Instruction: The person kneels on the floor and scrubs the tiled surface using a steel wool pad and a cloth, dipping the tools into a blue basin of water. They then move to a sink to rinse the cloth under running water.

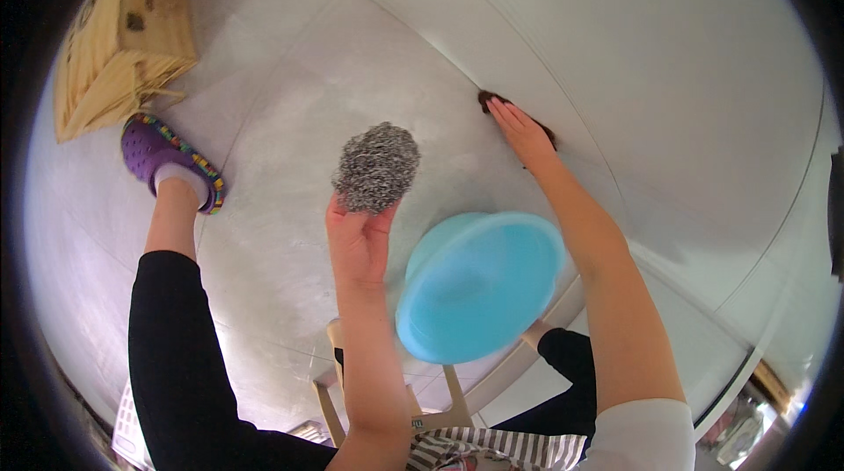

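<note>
My left hand [359, 243] holds a grey steel wool scouring pad [378, 164] up above the tiled floor, gripping it by its near edge. Further right, my right hand [524, 131] lies flat with its fingers stretched over a dark brown cloth or pad [486, 101]. That dark piece is pressed where the floor meets the white wall panel [659, 95], and most of it is hidden under my fingers. A light blue plastic basin [484, 290] stands between my two forearms, its open side tilted towards me.
A pale wooden box [155, 16] with a cord stands at the upper left. Near it is my foot in a purple clog [148, 148]. Below me shows part of a beige stool [455, 398]. A white perforated plastic item [125, 428] is at the lower left edge.
</note>
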Demonstrator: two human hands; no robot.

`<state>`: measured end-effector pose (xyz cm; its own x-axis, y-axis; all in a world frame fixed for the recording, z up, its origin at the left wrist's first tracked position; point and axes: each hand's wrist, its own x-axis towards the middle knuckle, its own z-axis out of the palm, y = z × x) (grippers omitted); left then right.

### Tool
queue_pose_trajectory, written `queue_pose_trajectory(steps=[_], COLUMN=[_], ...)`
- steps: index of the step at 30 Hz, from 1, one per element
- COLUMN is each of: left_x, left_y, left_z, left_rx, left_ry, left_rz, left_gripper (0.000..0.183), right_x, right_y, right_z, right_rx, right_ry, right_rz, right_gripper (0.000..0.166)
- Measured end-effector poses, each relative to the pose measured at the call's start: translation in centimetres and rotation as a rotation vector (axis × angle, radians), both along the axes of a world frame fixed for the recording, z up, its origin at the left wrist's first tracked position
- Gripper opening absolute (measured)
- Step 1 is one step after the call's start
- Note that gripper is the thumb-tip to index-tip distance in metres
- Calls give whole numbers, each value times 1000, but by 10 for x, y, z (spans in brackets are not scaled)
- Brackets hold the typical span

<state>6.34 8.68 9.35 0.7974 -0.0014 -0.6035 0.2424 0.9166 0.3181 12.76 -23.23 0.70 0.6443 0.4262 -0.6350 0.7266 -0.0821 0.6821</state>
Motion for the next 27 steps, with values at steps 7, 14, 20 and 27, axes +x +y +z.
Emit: queue_pose_trajectory(steps=[7,14,20,27], left_x=[6,-1,2,13], left_y=[-11,-15,-12,-26], left_z=[-27,-52,-44,-37], left_rx=[-2,104,56,12], left_ry=[-18,-37,-55,15], left_rz=[-29,-168,-35,6], left_gripper=[40,47,49,48], right_x=[-60,-36,106,89], right_y=[-104,-32,101,59], right_z=[-9,49,127,49], right_rx=[175,542,1082,835], right_ry=[242,413,125,290], right_rz=[-412,-533,109,-139], right_gripper=[41,16,31,47])
